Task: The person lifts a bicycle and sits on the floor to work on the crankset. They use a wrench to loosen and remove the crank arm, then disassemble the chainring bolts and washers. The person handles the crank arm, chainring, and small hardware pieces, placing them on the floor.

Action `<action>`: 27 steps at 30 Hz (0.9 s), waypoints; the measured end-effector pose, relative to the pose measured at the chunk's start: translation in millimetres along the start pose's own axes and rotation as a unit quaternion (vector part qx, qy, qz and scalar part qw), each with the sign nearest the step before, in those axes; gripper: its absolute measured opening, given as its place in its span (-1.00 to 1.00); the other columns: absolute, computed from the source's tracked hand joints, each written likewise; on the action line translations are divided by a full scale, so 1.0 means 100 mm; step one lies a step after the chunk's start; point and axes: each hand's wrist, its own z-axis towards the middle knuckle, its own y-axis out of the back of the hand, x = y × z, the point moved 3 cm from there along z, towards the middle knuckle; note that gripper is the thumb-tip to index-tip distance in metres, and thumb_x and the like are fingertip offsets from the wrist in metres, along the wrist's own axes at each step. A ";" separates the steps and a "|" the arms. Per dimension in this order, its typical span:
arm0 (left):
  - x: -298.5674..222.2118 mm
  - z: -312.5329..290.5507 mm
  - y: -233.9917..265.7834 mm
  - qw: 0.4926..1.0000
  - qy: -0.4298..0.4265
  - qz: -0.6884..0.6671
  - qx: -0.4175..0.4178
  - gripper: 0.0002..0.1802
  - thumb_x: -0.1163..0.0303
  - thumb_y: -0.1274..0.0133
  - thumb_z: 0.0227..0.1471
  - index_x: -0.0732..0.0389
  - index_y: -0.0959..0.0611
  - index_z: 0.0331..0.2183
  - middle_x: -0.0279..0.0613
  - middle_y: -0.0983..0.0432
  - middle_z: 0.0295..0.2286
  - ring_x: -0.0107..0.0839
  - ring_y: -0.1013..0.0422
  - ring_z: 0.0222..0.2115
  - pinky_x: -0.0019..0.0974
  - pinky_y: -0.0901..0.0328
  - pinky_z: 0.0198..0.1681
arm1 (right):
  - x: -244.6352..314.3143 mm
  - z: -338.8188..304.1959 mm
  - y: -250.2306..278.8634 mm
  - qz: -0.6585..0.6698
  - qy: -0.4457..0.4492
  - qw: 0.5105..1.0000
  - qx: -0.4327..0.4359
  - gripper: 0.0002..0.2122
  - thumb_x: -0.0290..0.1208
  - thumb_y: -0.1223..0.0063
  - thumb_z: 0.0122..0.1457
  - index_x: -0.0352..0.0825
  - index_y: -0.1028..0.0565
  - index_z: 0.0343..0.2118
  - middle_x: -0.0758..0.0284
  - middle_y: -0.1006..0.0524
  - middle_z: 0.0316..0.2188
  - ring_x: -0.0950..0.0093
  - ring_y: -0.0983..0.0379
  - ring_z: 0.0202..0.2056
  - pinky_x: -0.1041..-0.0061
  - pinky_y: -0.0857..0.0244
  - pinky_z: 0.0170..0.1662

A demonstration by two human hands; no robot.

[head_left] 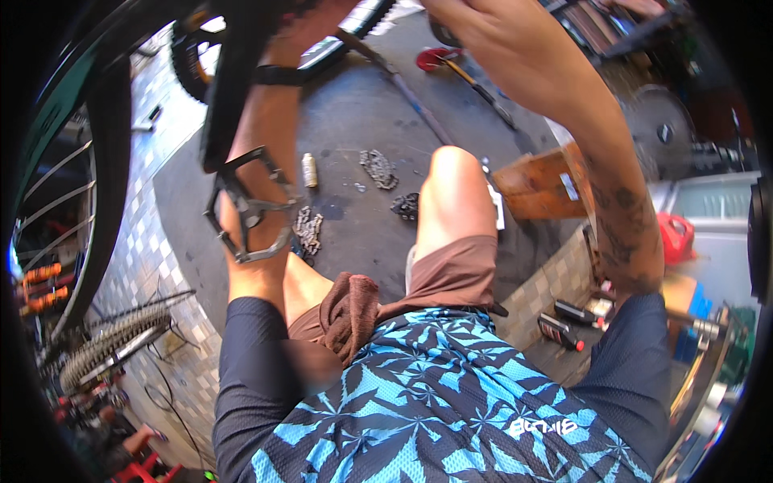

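My left hand point(316, 26) reaches up to the top edge, blurred and partly behind the dark bicycle frame; its fingers are hidden. Past a black crank arm point(228, 88), a black platform pedal point(254, 205) hangs in front of my left forearm. Cut off by the top edge, my right hand point(465, 14) is close to the bicycle too, and what its fingers do is out of sight. On the dark floor mat point(338, 278) below lie a bicycle chain point(378, 169), another chain length point(307, 229), a dark crumpled heap point(406, 207) and a small pale cylinder point(310, 171).
A long bar point(403, 92) crosses the mat beside a red-headed tool point(439, 59) with a yellow-and-black handle. A wooden box point(535, 189) stands right of my knee. A brown towel point(350, 318) lies on my lap. Bottles point(558, 332) sit at right, a bicycle tyre point(121, 342) at left.
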 end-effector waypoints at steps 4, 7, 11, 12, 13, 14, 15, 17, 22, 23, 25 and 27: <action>0.17 0.06 -0.14 0.916 -0.097 0.385 -0.046 -0.71 0.20 0.05 0.32 0.15 -0.65 -0.13 -0.16 -0.63 -0.21 -0.29 -0.54 -0.19 -0.21 -0.43 -0.10 | 0.08 0.18 0.02 -0.096 0.092 0.991 -0.003 -0.75 -0.50 0.10 0.28 -0.58 -0.55 -0.16 -0.10 -0.60 -0.24 -0.04 -0.59 -0.25 0.11 -0.45 -0.12; 0.31 0.18 -0.19 0.993 -0.047 0.108 0.016 -0.70 0.19 -0.01 0.28 0.16 -0.66 -0.11 -0.12 -0.64 -0.20 -0.24 -0.55 -0.13 -0.13 -0.41 -0.03 | 0.12 0.19 0.00 -0.129 0.139 0.982 -0.007 -0.76 -0.51 0.08 0.26 -0.58 -0.55 -0.18 -0.10 -0.59 -0.25 -0.03 -0.58 -0.23 0.11 -0.44 -0.10; 0.18 0.30 -0.20 0.992 -0.080 0.100 -0.013 -0.67 0.19 0.04 0.30 0.18 -0.64 -0.07 -0.15 -0.64 -0.18 -0.24 -0.55 -0.14 -0.13 -0.40 -0.01 | 0.14 0.10 -0.01 -0.152 0.173 0.973 -0.019 -0.78 -0.52 0.06 0.24 -0.57 -0.55 -0.19 -0.10 -0.58 -0.26 -0.02 -0.56 -0.21 0.12 -0.43 -0.08; 0.11 0.32 -0.21 0.991 -0.090 0.097 -0.014 -0.66 0.19 0.05 0.30 0.19 -0.63 -0.06 -0.16 -0.64 -0.18 -0.24 -0.55 -0.14 -0.13 -0.40 -0.01 | 0.12 0.07 0.01 -0.153 0.178 0.972 -0.024 -0.78 -0.52 0.06 0.24 -0.57 -0.55 -0.20 -0.10 -0.57 -0.26 -0.01 -0.56 -0.21 0.12 -0.43 -0.07; 0.06 0.34 -0.18 0.991 -0.093 0.091 -0.017 -0.65 0.19 0.07 0.31 0.20 -0.62 -0.06 -0.16 -0.64 -0.18 -0.24 -0.55 -0.15 -0.13 -0.40 0.00 | 0.13 0.06 0.01 -0.157 0.186 0.969 -0.028 -0.78 -0.52 0.05 0.23 -0.57 -0.55 -0.20 -0.10 -0.57 -0.26 -0.01 -0.55 -0.20 0.12 -0.42 -0.06; 0.02 0.35 -0.15 0.991 -0.100 0.085 -0.022 -0.65 0.20 0.08 0.31 0.20 -0.62 -0.05 -0.17 -0.64 -0.17 -0.24 -0.55 -0.15 -0.13 -0.39 0.00 | 0.14 0.07 0.02 -0.163 0.193 0.967 -0.033 -0.79 -0.53 0.05 0.23 -0.56 -0.55 -0.21 -0.10 -0.57 -0.27 -0.01 -0.55 -0.19 0.12 -0.42 -0.06; -0.02 0.36 -0.09 0.991 -0.105 0.081 -0.031 -0.64 0.20 0.09 0.32 0.21 -0.61 -0.04 -0.18 -0.64 -0.17 -0.24 -0.55 -0.15 -0.13 -0.39 0.01 | 0.15 0.07 0.03 -0.169 0.204 0.964 -0.040 -0.79 -0.53 0.05 0.22 -0.56 -0.56 -0.21 -0.10 -0.56 -0.27 -0.01 -0.55 -0.19 0.12 -0.42 -0.05; -0.05 0.36 0.09 0.989 -0.115 0.079 -0.058 -0.63 0.20 0.11 0.33 0.22 -0.60 -0.02 -0.20 -0.64 -0.16 -0.25 -0.54 -0.15 -0.12 -0.39 0.02 | 0.22 0.08 0.05 -0.187 0.227 0.954 -0.060 -0.80 -0.53 0.04 0.21 -0.56 -0.56 -0.22 -0.10 -0.56 -0.27 0.00 -0.54 -0.18 0.13 -0.41 -0.04; -0.13 0.10 0.65 0.990 -0.116 0.012 -0.084 -0.60 0.21 0.16 0.35 0.24 -0.57 0.01 -0.23 -0.64 -0.15 -0.26 -0.53 -0.17 -0.13 -0.37 0.04 | 0.31 -0.04 0.14 -0.217 0.246 0.941 -0.081 -0.81 -0.55 0.01 0.19 -0.55 -0.56 -0.25 -0.10 -0.54 -0.29 0.01 -0.52 -0.15 0.13 -0.40 0.00; -0.13 0.01 0.75 0.992 -0.100 -0.022 -0.077 -0.61 0.21 0.15 0.35 0.24 -0.57 0.01 -0.23 -0.63 -0.16 -0.26 -0.53 -0.18 -0.14 -0.37 0.03 | 0.29 -0.05 0.14 -0.205 0.235 0.947 -0.073 -0.82 -0.55 0.01 0.18 -0.55 -0.56 -0.25 -0.10 -0.53 -0.29 0.02 -0.52 -0.14 0.14 -0.39 0.00; -0.11 -0.15 0.93 0.988 -0.040 -0.141 -0.058 -0.62 0.21 0.14 0.35 0.24 -0.57 0.00 -0.23 -0.62 -0.17 -0.28 -0.51 -0.19 -0.16 -0.36 0.01 | 0.20 -0.04 0.15 -0.063 0.126 0.989 -0.038 -0.82 -0.54 0.00 0.18 -0.54 -0.57 -0.26 -0.09 -0.53 -0.29 0.02 -0.51 -0.13 0.14 -0.39 0.01; -0.07 -0.26 1.05 0.936 0.059 -0.345 -0.034 -0.63 0.22 0.12 0.34 0.24 -0.57 0.00 -0.24 -0.60 -0.18 -0.29 -0.49 -0.21 -0.17 -0.35 -0.01 | 0.25 -0.06 0.11 -0.187 0.262 0.943 -0.087 -0.82 -0.52 -0.03 0.18 -0.55 -0.57 -0.28 -0.05 -0.51 -0.29 0.01 -0.50 -0.14 0.16 -0.38 0.01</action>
